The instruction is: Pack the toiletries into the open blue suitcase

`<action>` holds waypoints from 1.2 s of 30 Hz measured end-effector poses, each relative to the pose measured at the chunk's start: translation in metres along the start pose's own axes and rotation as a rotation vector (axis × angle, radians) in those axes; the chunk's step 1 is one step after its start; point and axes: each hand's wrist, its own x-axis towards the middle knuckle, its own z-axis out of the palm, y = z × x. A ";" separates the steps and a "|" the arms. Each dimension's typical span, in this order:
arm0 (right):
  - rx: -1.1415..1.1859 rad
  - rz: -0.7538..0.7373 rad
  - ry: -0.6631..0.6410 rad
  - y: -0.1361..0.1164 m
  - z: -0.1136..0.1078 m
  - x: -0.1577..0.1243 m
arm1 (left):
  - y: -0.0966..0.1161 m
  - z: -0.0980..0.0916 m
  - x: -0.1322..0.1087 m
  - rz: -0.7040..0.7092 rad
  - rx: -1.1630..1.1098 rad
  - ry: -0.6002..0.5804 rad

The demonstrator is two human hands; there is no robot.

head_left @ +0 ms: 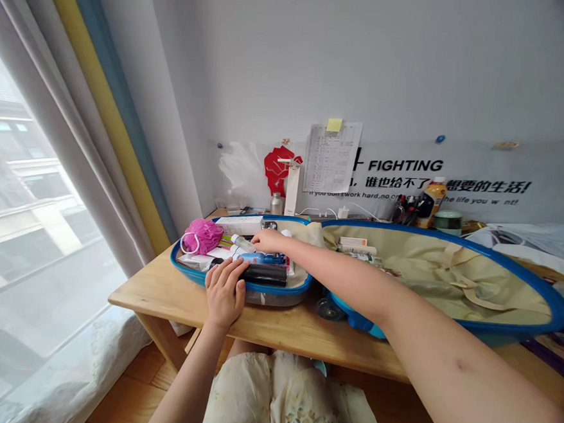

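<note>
An open suitcase with a blue rim and beige lining lies across the wooden desk. Its near half (242,286) is packed with toiletries, and its far half (441,280) holds a few tubes at the back. My left hand (225,291) rests with fingers apart on the rim, touching a black pouch (264,274). My right hand (268,241) reaches over the packed half, its fingers down among the items, close to a small clear bottle (242,243) and a blue tube (258,258). A pink bath sponge (203,236) lies at the left end. A white box (238,224) sits behind it.
The wooden desk (170,294) ends at a curtained window on the left. Behind the suitcase stand a small metal bottle (276,204), an orange-capped bottle (430,202), and pens in a holder (402,211). A white cable runs along the wall. Papers lie at the right.
</note>
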 end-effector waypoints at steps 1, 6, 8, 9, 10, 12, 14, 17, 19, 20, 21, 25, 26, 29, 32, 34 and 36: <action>-0.004 -0.007 0.014 0.001 0.001 0.000 | 0.000 0.000 0.000 0.003 0.001 0.003; -0.040 -0.048 0.051 0.002 0.004 0.005 | 0.000 0.000 0.000 -0.005 -0.002 -0.005; -0.059 -0.057 0.047 0.002 0.006 0.007 | 0.000 0.000 0.000 -0.003 0.001 -0.006; -0.069 -0.057 0.043 0.003 0.007 0.008 | 0.000 0.000 0.000 0.000 0.004 -0.004; -0.079 -0.055 0.039 0.003 0.007 0.008 | 0.001 0.000 0.001 0.003 0.007 -0.001; -0.097 -0.050 0.025 0.003 0.008 0.008 | 0.001 -0.001 0.001 0.007 0.009 0.002; -0.112 -0.042 0.012 0.003 0.007 0.008 | 0.002 -0.001 0.002 0.011 0.006 0.006; -0.132 -0.025 0.001 0.002 0.007 0.007 | 0.001 -0.001 0.002 0.018 0.000 0.014; -0.142 -0.014 0.002 0.000 0.007 0.007 | 0.001 0.000 0.002 0.011 -0.001 0.012; -0.144 -0.011 0.006 0.000 0.006 0.006 | 0.001 0.000 0.002 0.007 -0.001 0.010; -0.142 -0.010 0.012 -0.001 0.006 0.006 | 0.001 0.000 0.001 0.004 0.000 0.006; -0.103 0.010 0.066 0.003 -0.008 0.002 | 0.000 0.000 0.000 0.004 -0.003 0.005; -0.088 0.019 0.084 0.008 -0.015 0.000 | 0.000 0.000 0.000 0.000 -0.004 0.003; -0.043 0.069 0.118 0.032 -0.043 -0.012 | 0.000 0.000 -0.001 -0.013 -0.004 -0.009; -0.009 0.172 0.112 0.072 -0.069 -0.036 | 0.000 -0.001 0.000 0.003 -0.004 0.004; 0.007 0.251 0.091 0.103 -0.078 -0.057 | 0.001 -0.001 0.001 0.014 -0.004 0.017; 0.015 0.327 0.037 0.131 -0.078 -0.079 | 0.001 -0.001 0.001 0.011 -0.008 0.015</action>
